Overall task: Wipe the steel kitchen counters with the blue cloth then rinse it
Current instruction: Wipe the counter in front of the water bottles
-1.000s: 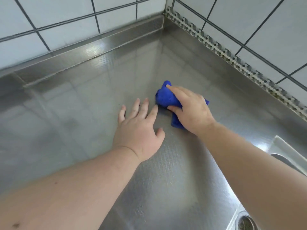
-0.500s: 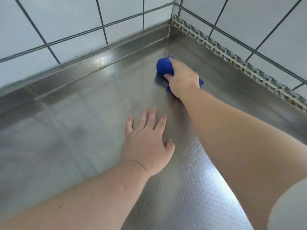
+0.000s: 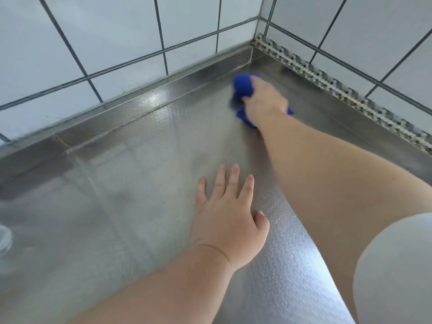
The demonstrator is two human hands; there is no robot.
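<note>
The blue cloth (image 3: pixel 243 84) is bunched up on the steel counter (image 3: pixel 140 160), close to the far corner where the two tiled walls meet. My right hand (image 3: pixel 264 101) grips it from above and presses it onto the steel; a bit of cloth shows below the wrist. My left hand (image 3: pixel 226 218) rests flat on the counter nearer to me, fingers spread, holding nothing. Both forearms reach in from the bottom of the view.
White tiled walls (image 3: pixel 117 36) rise behind a low steel upstand (image 3: pixel 145 99) on the left and a perforated metal strip (image 3: pixel 346 90) on the right. A clear round object (image 3: pixel 4 237) sits at the left edge. A white sleeve (image 3: pixel 395 270) fills the bottom right.
My right hand has pushed the cloth away from me, from beside my left hand towards the far corner. My left hand has stayed flat in place. The view has tilted up.
</note>
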